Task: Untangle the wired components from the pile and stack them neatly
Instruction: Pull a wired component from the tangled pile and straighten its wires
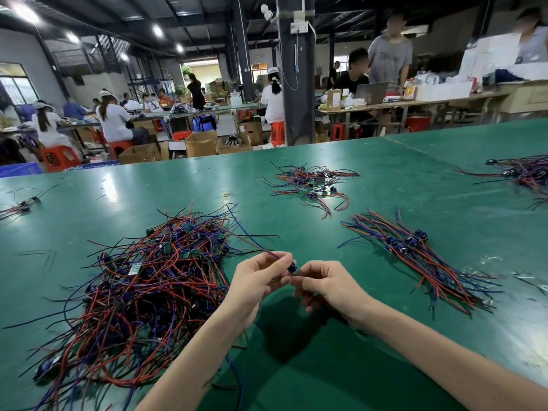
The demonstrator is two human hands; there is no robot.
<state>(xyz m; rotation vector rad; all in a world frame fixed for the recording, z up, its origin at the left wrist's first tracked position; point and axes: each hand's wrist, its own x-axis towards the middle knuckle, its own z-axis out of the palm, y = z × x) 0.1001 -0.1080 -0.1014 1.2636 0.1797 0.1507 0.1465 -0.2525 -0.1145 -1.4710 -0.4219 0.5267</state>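
Left hand (261, 277) and right hand (326, 284) are meeting just above the green table (385, 179), both pinching one small dark wired component (293, 267) between curled fingertips. Its blue wire (252, 241) is trailing up and left over the tangled pile (142, 286) lying at left. To the right the aligned stack (415, 256) is lying apart, with a looser cluster (308, 185) sitting farther back.

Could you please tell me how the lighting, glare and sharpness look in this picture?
Head view: ceiling lamps throw pale glare patches on the green table; the left hand and right hand, pinching a wired component, are sharp and cast a dark shadow toward the near edge; the table's far edge bows from wide-angle distortion; background workers look soft.
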